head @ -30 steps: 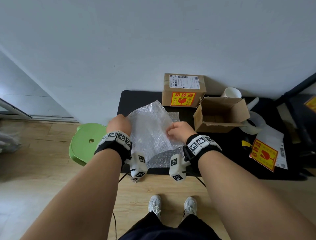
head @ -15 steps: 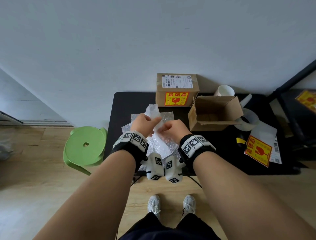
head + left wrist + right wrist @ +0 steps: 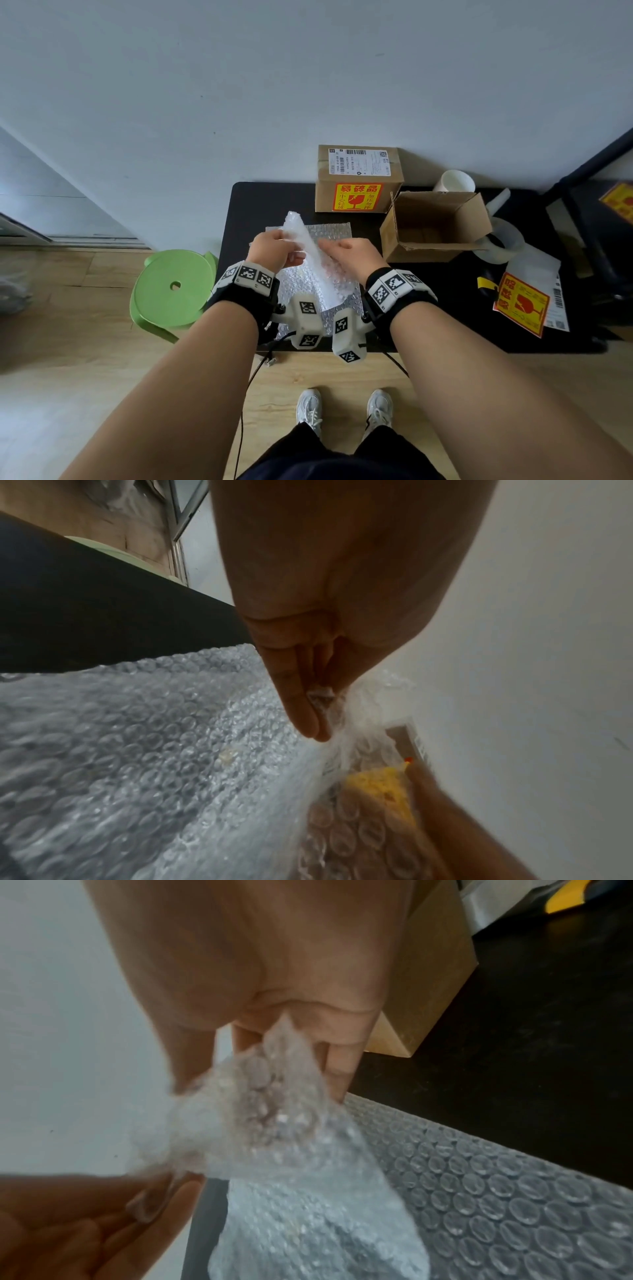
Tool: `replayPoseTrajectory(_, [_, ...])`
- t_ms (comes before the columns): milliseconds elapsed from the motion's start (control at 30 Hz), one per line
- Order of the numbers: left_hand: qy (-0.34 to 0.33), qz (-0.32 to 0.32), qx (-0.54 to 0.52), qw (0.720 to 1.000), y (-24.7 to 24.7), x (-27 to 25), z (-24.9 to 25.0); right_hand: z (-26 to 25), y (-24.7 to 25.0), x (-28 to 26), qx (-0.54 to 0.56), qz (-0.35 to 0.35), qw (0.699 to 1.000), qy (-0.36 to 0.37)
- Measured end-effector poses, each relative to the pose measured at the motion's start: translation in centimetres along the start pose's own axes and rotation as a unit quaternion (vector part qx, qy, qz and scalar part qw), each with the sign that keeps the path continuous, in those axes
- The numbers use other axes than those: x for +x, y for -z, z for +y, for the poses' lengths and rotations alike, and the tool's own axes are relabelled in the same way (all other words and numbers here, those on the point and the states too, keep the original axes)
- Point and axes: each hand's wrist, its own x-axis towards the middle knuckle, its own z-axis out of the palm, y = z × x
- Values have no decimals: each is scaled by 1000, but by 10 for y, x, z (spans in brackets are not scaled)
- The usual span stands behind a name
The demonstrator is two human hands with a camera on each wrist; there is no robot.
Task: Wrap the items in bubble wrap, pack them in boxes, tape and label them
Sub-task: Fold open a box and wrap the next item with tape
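While both hands are working over the black surface (image 3: 239, 205), the left hand (image 3: 270, 248) is pinching the raised edge of a clear, soft sheet of bubble wrap (image 3: 318, 274) between the thumb and the straight fingers (image 3: 301, 710). The right hand (image 3: 352, 255) is also gripping this sheet from the other side, with its fingers (image 3: 339, 1066) curled round a gathered, crumpled part. The sheet is being held above a second flat sheet of bubble wrap (image 3: 337, 231), which is lying on the surface near the front edge.

I judge that this material is very light and limp, so it is folding and sagging wherever no hand is supporting it. It is also a little slippery, and a pinch at the edge or at a corner seems the best hold, with both hands keeping it spread. Strong squeezing could burst the bubbles.

Behind the hands, a closed brown cardboard box with a yellow fragile sticker (image 3: 358, 181) is standing at the wall. Just beside it, an open brown cardboard box (image 3: 435, 226) is lying on its side. A white paper cup (image 3: 455, 181) is standing behind that box, still unwrapped.
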Motion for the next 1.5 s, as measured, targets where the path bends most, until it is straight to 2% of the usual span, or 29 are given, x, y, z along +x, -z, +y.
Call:
replayPoseTrajectory(100, [-26, 10, 33, 999, 2, -1, 1, -2, -2, -2, 14, -25, 999, 16])
replayPoseTrajectory(167, [-47, 19, 64, 997, 4, -1, 0, -1, -4, 0, -11, -16, 999, 27])
replayPoseTrajectory(267, [-70, 57, 157, 983, 6, -1, 0, 2, -1, 6, -4, 63, 998, 7])
replayPoseTrajectory(367, [-89, 129, 267, 951, 5, 0, -2, 5, 4, 13, -57, 136, 989, -12])
replayPoseTrajectory(467, [-96, 178, 282, 938, 6, -2, 2, 4, 7, 14, -45, 137, 988, -49])
replayPoseTrajectory(533, [-104, 178, 270, 941, 5, -1, 5, 3, 6, 12, -41, 126, 990, -46])
replayPoseTrajectory(700, [-136, 166, 303, 928, -6, -4, 19, -11, 16, 15, -25, 153, 988, 26])
replayPoseTrajectory(867, [-115, 145, 324, 928, -28, 5, 27, -24, 59, 10, -24, 232, 971, 55])
replayPoseTrajectory(1067, [-90, 116, 354, 924, -78, 13, 40, -8, 140, 13, -55, 308, 950, 18])
replayPoseTrajectory(1200, [-79, 121, 369, 918, -111, 26, 49, 11, 183, 40, -43, 315, 948, -1])
replayPoseTrajectory(1333, [-48, 138, 383, 912, -141, 39, 54, 22, 222, 63, -103, 325, 940, -34])
replayPoseTrajectory(1500, [11, 173, 401, 899, -163, 61, 51, 38, 257, 111, -135, 249, 956, -76])
